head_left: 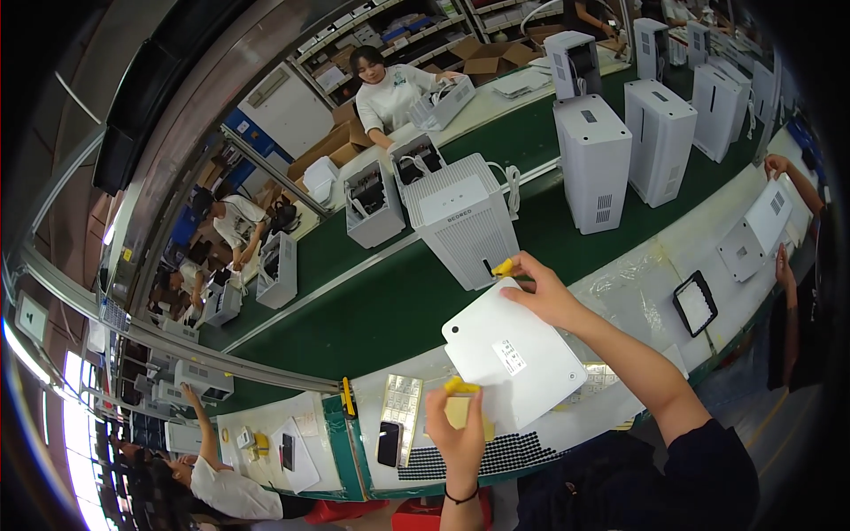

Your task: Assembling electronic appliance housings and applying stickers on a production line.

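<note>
A white panel (518,354) with rounded corners and a small printed label is tilted in front of me above the bench. One black round foot (455,329) shows at its left corner, a ring-shaped mark at its lower right corner. My right hand (540,296) grips the panel's upper edge, thumb on the face; a yellow finger cover is on a fingertip. My left hand (456,434) is beside the panel's lower left edge, thumb and yellow-covered finger nearly together. Anything pinched there is too small to make out. Below lie rows of black round pads (482,457).
Beyond the bench runs a green conveyor (354,332) carrying white appliance housings (465,217). Left of my hands lie a phone (389,442), a pale gridded sheet (403,403) and a yellow-handled cutter (348,398). A black frame (694,303) lies to the right. Several co-workers are around the line.
</note>
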